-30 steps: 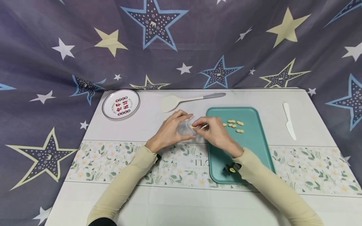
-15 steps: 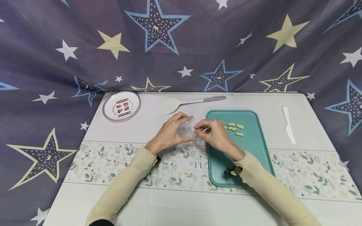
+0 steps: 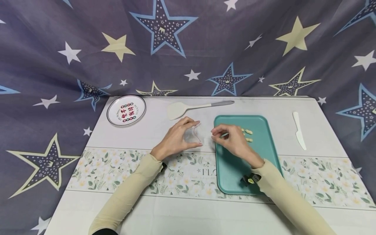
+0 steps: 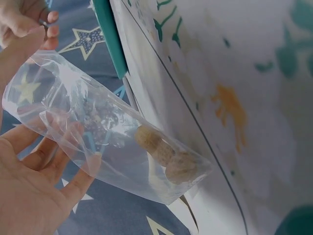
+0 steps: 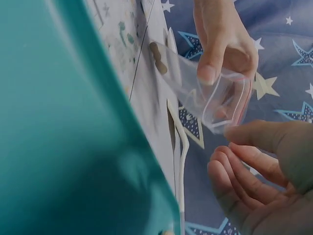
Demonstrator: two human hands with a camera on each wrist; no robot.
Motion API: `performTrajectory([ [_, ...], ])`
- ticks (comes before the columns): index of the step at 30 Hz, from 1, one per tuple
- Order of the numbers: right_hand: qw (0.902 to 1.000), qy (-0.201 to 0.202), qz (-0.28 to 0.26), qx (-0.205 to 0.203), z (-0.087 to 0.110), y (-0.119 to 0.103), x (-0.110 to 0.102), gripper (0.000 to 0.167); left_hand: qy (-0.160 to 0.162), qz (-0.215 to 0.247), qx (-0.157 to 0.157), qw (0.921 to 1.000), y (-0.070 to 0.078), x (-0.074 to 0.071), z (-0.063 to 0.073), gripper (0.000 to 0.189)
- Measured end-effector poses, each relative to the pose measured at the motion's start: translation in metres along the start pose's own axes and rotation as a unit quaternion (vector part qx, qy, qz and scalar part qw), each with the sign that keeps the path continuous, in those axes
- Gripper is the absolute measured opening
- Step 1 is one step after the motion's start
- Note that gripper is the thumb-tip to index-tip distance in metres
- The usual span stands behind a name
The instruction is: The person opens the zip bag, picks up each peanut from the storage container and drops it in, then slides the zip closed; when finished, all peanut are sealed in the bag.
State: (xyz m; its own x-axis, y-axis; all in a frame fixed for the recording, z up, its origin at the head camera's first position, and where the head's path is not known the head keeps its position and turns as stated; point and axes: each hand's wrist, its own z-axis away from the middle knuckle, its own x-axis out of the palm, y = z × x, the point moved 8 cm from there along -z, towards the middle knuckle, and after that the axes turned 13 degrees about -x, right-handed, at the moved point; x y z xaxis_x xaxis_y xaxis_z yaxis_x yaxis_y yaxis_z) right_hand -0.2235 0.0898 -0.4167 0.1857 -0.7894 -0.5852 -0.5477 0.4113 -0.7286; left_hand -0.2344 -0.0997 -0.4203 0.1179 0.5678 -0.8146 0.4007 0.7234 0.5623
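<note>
My left hand point(image 3: 176, 135) holds a clear zip bag point(image 4: 115, 171) near its mouth, the thumb on one side and the fingers on the other, so the mouth gapes toward my right hand. Down in the bag's bottom corner lie peanuts in their shells point(image 4: 159, 149). My right hand point(image 3: 233, 140) hovers over the left edge of the teal tray point(image 3: 246, 173), just right of the bag. In the right wrist view its thumb and fingers are apart, with nothing between them. Several peanuts point(image 3: 249, 132) lie on the tray, partly hidden behind that hand.
A white spatula with a grey handle point(image 3: 199, 105) lies behind the hands. At the back left stands a round plate point(image 3: 116, 112) with red lettering. A white knife point(image 3: 299, 130) lies right of the tray. A star-patterned curtain point(image 3: 188, 42) hangs behind the table.
A second ago my right hand pinched a peanut at the bag's mouth; now its fingers hold nothing. It has drawn back to the right, over the tray. My left hand stays put.
</note>
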Motion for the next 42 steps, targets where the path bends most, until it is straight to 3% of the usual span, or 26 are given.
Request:
performTrajectory([
  [23, 0.9968, 0.039, 0.049, 0.05, 0.053, 0.052, -0.044, 0.018, -0.006, -0.007, -0.019, 0.9998, -0.002, 0.003, -0.001, 0.083],
  [28, 0.9942, 0.04, 0.072, 0.069, 0.061, 0.056, -0.058, 0.019, -0.006, -0.005, -0.018, 0.9998, -0.001, 0.003, -0.001, 0.083],
  [42, 0.9857, 0.06, 0.139, 0.074, 0.074, 0.065, -0.081, 0.022, -0.008, -0.006, -0.022, 0.9997, -0.002, 0.005, -0.002, 0.083],
])
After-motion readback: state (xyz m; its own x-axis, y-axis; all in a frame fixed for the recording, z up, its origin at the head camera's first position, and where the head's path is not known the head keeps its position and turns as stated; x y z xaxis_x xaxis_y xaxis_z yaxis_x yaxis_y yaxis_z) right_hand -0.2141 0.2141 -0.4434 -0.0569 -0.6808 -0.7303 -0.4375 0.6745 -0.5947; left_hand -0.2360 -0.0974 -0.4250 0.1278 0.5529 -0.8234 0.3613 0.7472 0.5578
